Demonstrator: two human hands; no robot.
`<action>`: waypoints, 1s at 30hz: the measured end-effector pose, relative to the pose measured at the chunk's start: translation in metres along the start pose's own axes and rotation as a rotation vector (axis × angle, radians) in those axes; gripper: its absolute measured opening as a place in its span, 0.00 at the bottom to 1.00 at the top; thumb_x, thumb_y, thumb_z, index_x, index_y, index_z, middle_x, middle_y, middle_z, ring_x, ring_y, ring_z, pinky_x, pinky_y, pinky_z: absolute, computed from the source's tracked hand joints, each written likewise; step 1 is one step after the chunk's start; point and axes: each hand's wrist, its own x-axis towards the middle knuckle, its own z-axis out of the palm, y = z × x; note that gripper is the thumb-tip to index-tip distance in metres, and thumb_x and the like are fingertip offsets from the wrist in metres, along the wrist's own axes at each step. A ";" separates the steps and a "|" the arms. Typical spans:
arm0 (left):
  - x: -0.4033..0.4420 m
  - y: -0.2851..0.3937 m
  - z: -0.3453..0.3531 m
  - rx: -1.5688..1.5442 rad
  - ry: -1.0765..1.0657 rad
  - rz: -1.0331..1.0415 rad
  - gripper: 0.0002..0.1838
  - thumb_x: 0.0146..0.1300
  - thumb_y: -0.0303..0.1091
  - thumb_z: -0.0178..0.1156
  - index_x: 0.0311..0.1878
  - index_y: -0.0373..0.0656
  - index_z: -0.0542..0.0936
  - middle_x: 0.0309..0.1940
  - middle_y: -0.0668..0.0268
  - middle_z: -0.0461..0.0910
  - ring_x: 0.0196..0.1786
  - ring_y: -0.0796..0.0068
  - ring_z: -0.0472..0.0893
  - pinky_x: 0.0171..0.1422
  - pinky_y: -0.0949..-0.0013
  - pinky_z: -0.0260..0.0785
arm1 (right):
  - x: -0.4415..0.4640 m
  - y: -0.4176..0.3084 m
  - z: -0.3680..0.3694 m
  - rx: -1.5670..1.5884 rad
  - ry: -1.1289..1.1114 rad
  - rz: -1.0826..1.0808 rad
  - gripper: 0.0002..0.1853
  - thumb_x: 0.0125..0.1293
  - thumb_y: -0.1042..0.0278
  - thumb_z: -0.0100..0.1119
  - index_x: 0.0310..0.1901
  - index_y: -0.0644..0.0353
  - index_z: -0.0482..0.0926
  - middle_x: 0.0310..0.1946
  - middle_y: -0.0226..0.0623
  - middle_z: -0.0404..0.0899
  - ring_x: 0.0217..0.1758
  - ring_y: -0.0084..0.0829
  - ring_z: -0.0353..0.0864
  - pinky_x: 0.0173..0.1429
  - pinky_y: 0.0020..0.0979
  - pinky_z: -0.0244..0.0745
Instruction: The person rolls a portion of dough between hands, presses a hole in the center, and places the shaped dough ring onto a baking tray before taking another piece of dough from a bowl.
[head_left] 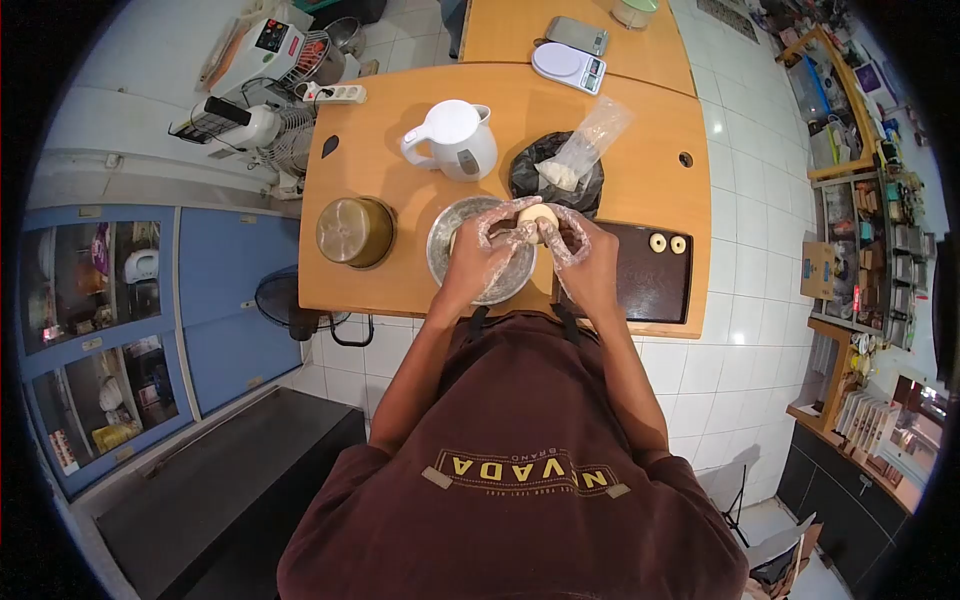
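A small ball of dough (pixel 538 215) is pinched between the fingers of both hands, above the right rim of a metal bowl (pixel 437 262). My left hand (pixel 490 245) is closed on its left side, my right hand (pixel 580 245) on its right side. White flour coats the fingers of both hands. What lies in the bowl is mostly hidden by my left hand. To the right is a dark baking tray (pixel 640 285), where two small dough rings (pixel 657 243) sit near the far right corner.
Beyond the bowl stands a white electric kettle (pixel 463 140). A black plastic bag (pixel 530 165) holds a clear bag of white powder (pixel 590 145). An upturned metal pot (pixel 355 232) is at the left, a white kitchen scale (pixel 568 66) at the back.
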 end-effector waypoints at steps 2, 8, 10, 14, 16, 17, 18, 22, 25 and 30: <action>0.001 0.005 -0.002 0.059 -0.025 0.039 0.24 0.65 0.16 0.57 0.65 0.31 0.80 0.56 0.55 0.86 0.60 0.71 0.83 0.69 0.66 0.73 | -0.002 -0.001 0.000 0.001 -0.008 0.040 0.15 0.72 0.72 0.68 0.56 0.70 0.85 0.41 0.44 0.91 0.43 0.23 0.88 0.49 0.29 0.82; 0.001 -0.023 -0.009 0.194 0.036 0.101 0.23 0.69 0.18 0.55 0.67 0.31 0.79 0.59 0.53 0.85 0.60 0.72 0.83 0.68 0.66 0.73 | 0.000 -0.010 0.005 0.053 0.033 -0.025 0.17 0.68 0.74 0.68 0.56 0.69 0.85 0.46 0.54 0.88 0.47 0.41 0.92 0.51 0.36 0.82; 0.001 -0.010 -0.004 0.249 0.049 0.088 0.23 0.69 0.19 0.55 0.67 0.32 0.79 0.59 0.54 0.86 0.60 0.72 0.83 0.68 0.67 0.72 | 0.001 -0.007 0.003 -0.024 0.009 -0.049 0.16 0.68 0.74 0.68 0.56 0.69 0.85 0.47 0.54 0.88 0.48 0.44 0.91 0.52 0.37 0.82; 0.000 0.019 0.007 0.174 0.059 0.046 0.20 0.69 0.19 0.55 0.64 0.30 0.81 0.57 0.54 0.86 0.60 0.71 0.83 0.68 0.67 0.72 | 0.002 -0.005 0.003 -0.149 0.018 -0.127 0.16 0.69 0.74 0.67 0.56 0.69 0.85 0.46 0.54 0.88 0.47 0.48 0.91 0.53 0.38 0.82; 0.000 0.020 0.012 0.115 0.104 0.065 0.19 0.69 0.19 0.55 0.62 0.30 0.82 0.56 0.54 0.87 0.59 0.71 0.84 0.68 0.68 0.72 | 0.001 0.001 0.006 -0.133 0.054 -0.133 0.16 0.71 0.73 0.67 0.58 0.67 0.85 0.44 0.48 0.89 0.45 0.34 0.90 0.50 0.33 0.82; 0.000 0.020 0.013 0.105 0.134 0.075 0.19 0.69 0.18 0.55 0.62 0.30 0.82 0.55 0.54 0.87 0.59 0.71 0.84 0.67 0.68 0.72 | 0.000 0.003 0.008 -0.125 0.071 -0.136 0.16 0.72 0.72 0.67 0.59 0.66 0.86 0.42 0.46 0.89 0.44 0.27 0.89 0.49 0.30 0.82; 0.000 0.020 0.014 0.094 0.163 0.085 0.19 0.69 0.18 0.55 0.61 0.30 0.83 0.54 0.54 0.87 0.58 0.70 0.84 0.67 0.68 0.72 | 0.000 0.003 0.008 -0.063 0.067 -0.084 0.15 0.72 0.72 0.67 0.58 0.67 0.86 0.43 0.45 0.90 0.45 0.26 0.89 0.49 0.30 0.82; 0.000 0.008 0.003 0.225 0.120 0.092 0.19 0.68 0.17 0.55 0.61 0.30 0.83 0.55 0.54 0.87 0.59 0.70 0.84 0.68 0.67 0.72 | 0.000 -0.010 0.006 0.104 0.063 0.024 0.14 0.71 0.73 0.68 0.55 0.67 0.87 0.42 0.47 0.89 0.44 0.29 0.90 0.50 0.32 0.82; -0.004 0.015 0.009 0.169 0.102 0.072 0.19 0.68 0.17 0.55 0.60 0.30 0.83 0.54 0.54 0.87 0.59 0.70 0.83 0.68 0.67 0.72 | 0.001 -0.010 0.005 0.083 0.058 0.019 0.12 0.70 0.73 0.68 0.53 0.67 0.87 0.41 0.45 0.90 0.43 0.30 0.90 0.50 0.31 0.82; -0.005 0.017 0.010 0.051 0.085 0.084 0.16 0.71 0.19 0.56 0.59 0.30 0.84 0.53 0.57 0.88 0.57 0.72 0.84 0.66 0.67 0.73 | -0.002 0.012 0.011 0.426 0.053 0.214 0.11 0.73 0.71 0.67 0.52 0.68 0.87 0.44 0.35 0.89 0.45 0.24 0.86 0.52 0.28 0.81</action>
